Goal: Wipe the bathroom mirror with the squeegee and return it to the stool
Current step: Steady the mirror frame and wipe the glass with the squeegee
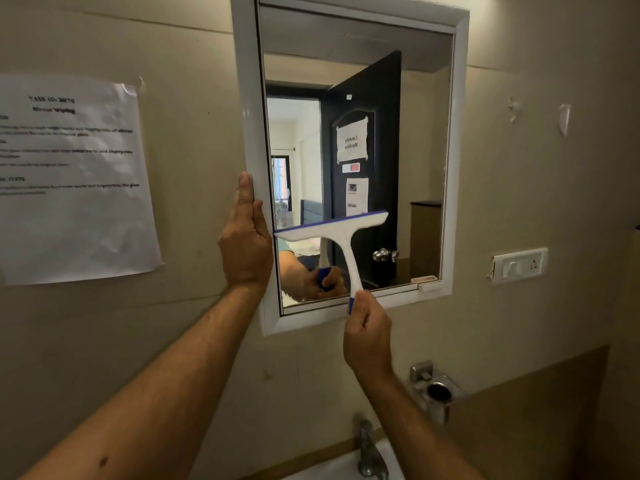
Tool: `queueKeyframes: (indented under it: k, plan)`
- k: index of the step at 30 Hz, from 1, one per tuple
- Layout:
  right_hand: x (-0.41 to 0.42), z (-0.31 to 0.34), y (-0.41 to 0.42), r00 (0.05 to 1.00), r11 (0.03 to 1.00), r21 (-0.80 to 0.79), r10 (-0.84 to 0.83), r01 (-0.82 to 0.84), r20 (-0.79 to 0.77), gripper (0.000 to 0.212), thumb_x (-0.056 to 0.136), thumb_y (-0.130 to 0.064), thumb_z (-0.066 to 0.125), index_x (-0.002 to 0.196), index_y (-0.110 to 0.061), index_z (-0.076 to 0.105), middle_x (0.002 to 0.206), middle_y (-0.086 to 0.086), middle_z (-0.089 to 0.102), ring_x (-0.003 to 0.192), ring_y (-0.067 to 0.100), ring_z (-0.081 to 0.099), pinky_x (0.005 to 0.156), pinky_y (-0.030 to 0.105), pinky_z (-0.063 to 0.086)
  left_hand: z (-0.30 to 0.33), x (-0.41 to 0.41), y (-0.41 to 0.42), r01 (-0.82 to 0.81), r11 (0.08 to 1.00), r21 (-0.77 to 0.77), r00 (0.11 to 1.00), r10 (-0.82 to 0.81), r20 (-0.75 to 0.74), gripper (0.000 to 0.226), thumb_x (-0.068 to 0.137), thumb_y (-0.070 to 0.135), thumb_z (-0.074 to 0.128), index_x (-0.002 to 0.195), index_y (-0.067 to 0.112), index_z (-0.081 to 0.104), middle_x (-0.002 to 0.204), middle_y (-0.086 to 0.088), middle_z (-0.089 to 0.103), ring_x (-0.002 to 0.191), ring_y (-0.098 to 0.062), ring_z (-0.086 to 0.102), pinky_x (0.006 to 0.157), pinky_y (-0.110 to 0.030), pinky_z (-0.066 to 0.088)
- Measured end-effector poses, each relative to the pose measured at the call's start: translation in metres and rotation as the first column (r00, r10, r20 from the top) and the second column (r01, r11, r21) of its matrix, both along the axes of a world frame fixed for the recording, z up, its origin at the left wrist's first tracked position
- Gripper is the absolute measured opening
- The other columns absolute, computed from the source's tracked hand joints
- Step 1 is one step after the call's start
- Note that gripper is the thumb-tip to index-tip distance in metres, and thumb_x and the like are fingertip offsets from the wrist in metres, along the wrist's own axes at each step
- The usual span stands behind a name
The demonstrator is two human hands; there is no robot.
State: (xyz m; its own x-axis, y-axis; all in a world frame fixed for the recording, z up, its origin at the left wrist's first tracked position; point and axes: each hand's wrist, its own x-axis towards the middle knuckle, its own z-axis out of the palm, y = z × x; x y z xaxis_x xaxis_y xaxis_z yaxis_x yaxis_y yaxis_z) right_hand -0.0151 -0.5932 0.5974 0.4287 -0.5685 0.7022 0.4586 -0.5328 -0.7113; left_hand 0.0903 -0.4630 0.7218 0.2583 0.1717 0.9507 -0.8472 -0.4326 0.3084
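The right hand (367, 336) has its fingers closed around the blue end of the squeegee (337, 242) handle, holding the white head tilted, its blue blade edge up and against the lower left part of the mirror (408, 140) glass. The left hand (246, 242) lies flat and open against the left side of the white mirror frame (247, 109), gripping nothing, apparently steadying it. The stool is not in view, so the return leg is yet to come. Judging from this, the wipe is under way with most of the glass above the blade not yet covered. The tilt is 1 risk: an uneven blade could leave streaks or skip a strip near the frame. The grip sits low on the handle, so hard pressure might twist the head. The tap (370, 452) and basin lie directly below if the tool slips.
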Motion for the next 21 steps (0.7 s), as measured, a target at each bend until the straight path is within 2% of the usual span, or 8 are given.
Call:
queueKeyframes:
  k: [2,4,7,9,11,14,17,21]
  plan:
    - [-0.002,-0.019,-0.001,1.0,1.0,-0.005,-0.019,0.019,0.001,0.033,0.1,-0.044,0.034,0.072,-0.03,0.045,0.056,-0.007,0.039,0.048,0.009,0.041,0.043,0.031,0.033,0.0,0.001,-0.001,-0.006,1.0,-0.003,1.0,0.006,0.004,0.049,0.102,0.038,0.032,0.145,0.016,0.035,0.131,-0.007,0.059,0.063,0.001,0.043,0.063,-0.002,0.037]
    - [-0.004,-0.025,-0.001,1.0,1.0,0.012,0.001,-0.001,0.004,0.033,0.095,-0.05,0.031,0.073,-0.029,0.045,0.056,-0.006,0.04,0.047,0.009,0.04,0.043,0.032,0.033,-0.001,0.001,-0.001,-0.006,1.0,-0.012,1.0,0.006,0.013,0.05,0.102,0.04,0.031,0.145,0.016,0.035,0.133,-0.007,0.058,0.064,0.0,0.046,0.064,0.0,0.036]
    - [-0.004,-0.014,0.003,0.999,0.998,0.042,0.034,-0.035,0.02,0.033,0.097,-0.047,0.033,0.073,-0.028,0.046,0.057,-0.001,0.042,0.048,0.011,0.04,0.044,0.037,0.035,0.0,0.0,-0.002,0.011,1.0,-0.019,0.999,-0.01,0.03,0.047,0.102,0.036,0.033,0.145,0.016,0.035,0.138,-0.004,0.053,0.075,-0.009,0.059,0.071,-0.012,0.045]
    - [-0.004,-0.006,0.007,0.999,0.999,0.039,0.025,-0.026,0.02,0.032,0.101,-0.038,0.035,0.073,-0.028,0.046,0.059,-0.001,0.042,0.05,0.008,0.04,0.046,0.03,0.035,0.0,0.0,-0.002,0.009,1.0,-0.024,1.0,-0.008,0.028,0.046,0.103,0.033,0.035,0.145,0.015,0.037,0.139,-0.003,0.052,0.077,-0.008,0.06,0.071,-0.013,0.045]
    - [-0.002,-0.008,0.009,1.0,0.999,0.046,0.021,-0.021,0.009,0.032,0.103,-0.033,0.035,0.073,-0.028,0.045,0.06,-0.002,0.042,0.052,0.006,0.041,0.046,0.022,0.035,-0.001,0.001,-0.002,-0.004,1.0,-0.021,1.0,0.004,0.017,0.046,0.103,0.032,0.036,0.144,0.013,0.037,0.137,-0.004,0.054,0.067,-0.005,0.053,0.066,-0.007,0.038]
    - [-0.001,-0.029,0.009,1.0,0.999,0.05,-0.019,0.02,-0.021,0.034,0.1,-0.043,0.031,0.071,-0.029,0.044,0.058,-0.004,0.042,0.051,0.012,0.041,0.046,0.037,0.037,-0.003,0.0,-0.002,-0.018,1.0,-0.02,1.0,0.018,0.015,0.049,0.102,0.036,0.032,0.144,0.012,0.038,0.134,-0.005,0.057,0.055,-0.004,0.041,0.058,0.002,0.031]
    - [-0.008,-0.053,0.008,0.996,0.997,0.028,-0.07,0.072,-0.051,0.034,0.097,-0.047,0.029,0.069,-0.03,0.041,0.056,-0.007,0.04,0.049,0.01,0.039,0.046,0.041,0.035,-0.002,0.0,-0.003,-0.03,0.999,-0.027,0.999,0.03,0.023,0.05,0.102,0.038,0.031,0.143,0.011,0.039,0.134,-0.004,0.057,0.058,-0.003,0.042,0.06,0.005,0.029]
    - [-0.016,-0.05,0.008,0.996,0.998,0.036,-0.056,0.058,-0.068,0.034,0.098,-0.044,0.031,0.069,-0.03,0.041,0.055,-0.006,0.04,0.048,0.009,0.038,0.045,0.039,0.034,-0.002,-0.001,-0.003,-0.039,0.999,-0.024,0.999,0.04,0.009,0.05,0.102,0.038,0.031,0.144,0.013,0.039,0.133,-0.003,0.058,0.06,-0.007,0.048,0.06,-0.007,0.032]
